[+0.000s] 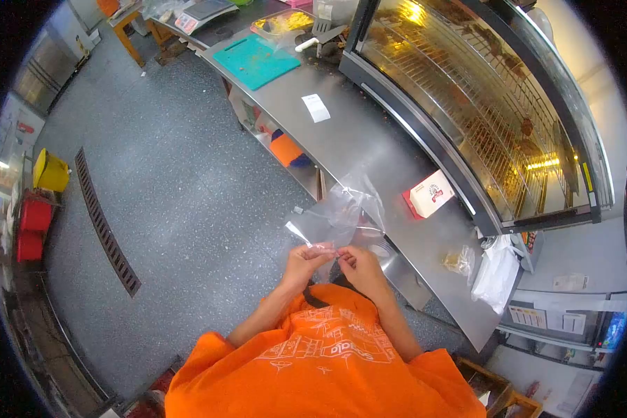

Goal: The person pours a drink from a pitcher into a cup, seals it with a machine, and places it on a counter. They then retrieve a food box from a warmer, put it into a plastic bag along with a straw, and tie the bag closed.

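A clear plastic bag hangs in front of my body, partly over the edge of the steel counter. My left hand is closed in a pinch on its near edge. Fingertips of my right hand pinch the same edge, almost meeting the left fingers. The bag looks thin and crumpled, and I make out nothing inside it. Farther along on the counter stands a white and red paper box. A white paper slip lies beyond the bag.
The steel counter runs diagonally, with a glass-fronted warming cabinet on it. At the far end are a teal cutting board, a white-handled spatula and a tray of yellow food. White plastic bags hang at right.
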Tool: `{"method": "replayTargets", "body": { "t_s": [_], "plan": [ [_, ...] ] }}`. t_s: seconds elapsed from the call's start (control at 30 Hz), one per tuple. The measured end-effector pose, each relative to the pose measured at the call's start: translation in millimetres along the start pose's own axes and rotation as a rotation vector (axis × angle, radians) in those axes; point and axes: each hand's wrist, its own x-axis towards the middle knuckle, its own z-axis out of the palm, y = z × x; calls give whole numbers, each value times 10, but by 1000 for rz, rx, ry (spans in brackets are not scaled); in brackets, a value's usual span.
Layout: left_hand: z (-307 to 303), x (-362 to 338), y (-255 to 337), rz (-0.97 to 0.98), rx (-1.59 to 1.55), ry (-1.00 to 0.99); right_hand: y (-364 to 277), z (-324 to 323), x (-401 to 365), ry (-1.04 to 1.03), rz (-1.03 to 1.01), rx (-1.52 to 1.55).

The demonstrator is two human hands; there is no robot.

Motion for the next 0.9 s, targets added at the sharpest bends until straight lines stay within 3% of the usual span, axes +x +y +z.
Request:
{"method": "replayTargets", "body": {
  "t_s": [0.07, 0.13, 0.23, 0.33, 0.4, 0.43, 0.53, 0.6, 0.67, 0.7, 0.77, 0.9],
  "plan": [
    [-35, 47, -15, -84, -2, -16, -10, 45, -12, 3, -10, -8],
    [-52, 96, -45, -23, -65, -158, -31, 57, -41, 10, -22, -17],
    [-68, 109, -3, 1, 121, -228, -116, 52, -84, 41, -1, -50],
    [-159, 140, -97, 57, 104, -249, -73, 79, -157, 84, 116, -27],
    [-163, 134, -18, 94, 289, -174, 124, 122, -202, 77, -184, -154],
    [-149, 150, -26, 55, 211, -165, 117, 105, -238, 106, -178, -147],
    [44, 135, 71, -12, 80, -120, 102, 144, -282, 253, -92, -124],
    [169, 140, 101, 18, 105, -134, -106, 22, -355, 325, 187, 25],
    [210, 259, 76, -34, 88, -215, -80, 44, -446, 505, 164, 268],
    [257, 284, 47, -66, 111, -290, 40, 116, -451, 583, 196, 260],
    [361, 367, 49, 34, 288, -324, 330, 196, -425, 736, -62, -36],
    [699, 434, -40, 16, 335, -445, 175, 61, -773, 823, 202, -38]
  ]
}}
